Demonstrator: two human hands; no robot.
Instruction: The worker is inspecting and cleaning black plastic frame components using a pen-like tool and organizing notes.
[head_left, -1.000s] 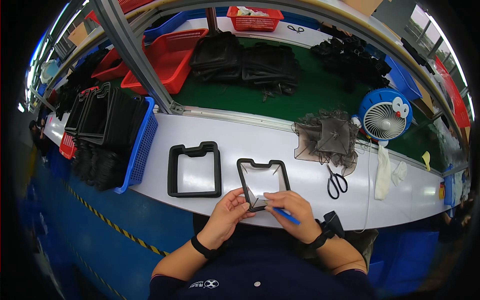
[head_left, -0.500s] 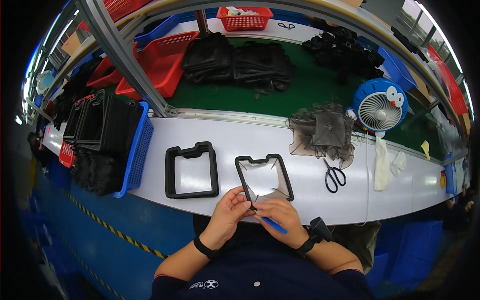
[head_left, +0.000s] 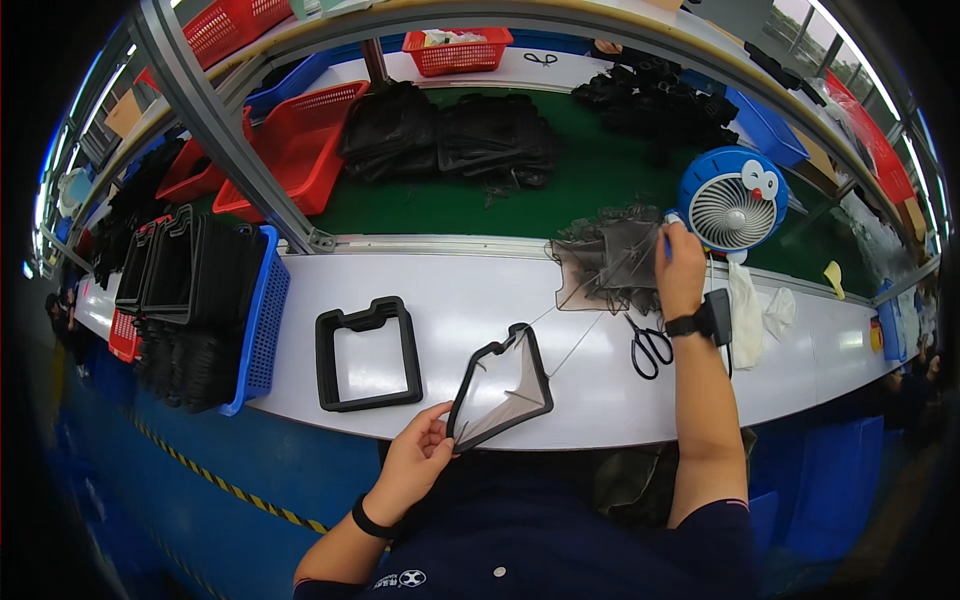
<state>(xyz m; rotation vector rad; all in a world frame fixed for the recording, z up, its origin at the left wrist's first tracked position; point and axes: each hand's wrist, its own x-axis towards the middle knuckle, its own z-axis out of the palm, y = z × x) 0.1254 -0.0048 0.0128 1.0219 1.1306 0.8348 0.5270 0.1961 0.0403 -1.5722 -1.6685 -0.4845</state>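
Observation:
My left hand pinches the lower left corner of a black frame, tilted at the table's front edge. Sheer grey mesh hangs inside that frame along its right and lower sides. Thin threads stretch from the frame up toward the right. My right hand reaches far out beside a pile of dark sheer mesh pieces. Its fingers are closed around a slim blue stick-like tool, mostly hidden by the hand. Black-handled scissors lie below the pile, left of my right wrist.
Stacked black frames stand on the white table at left. A blue basket holds more frames. Ahead are a blue fan, black piles and a red basket. A metal post rises at left.
My right hand has left the frame and moved up and right to the mesh pile, carrying the blue tool. My left hand has shifted left and down, and the held frame is now tilted.

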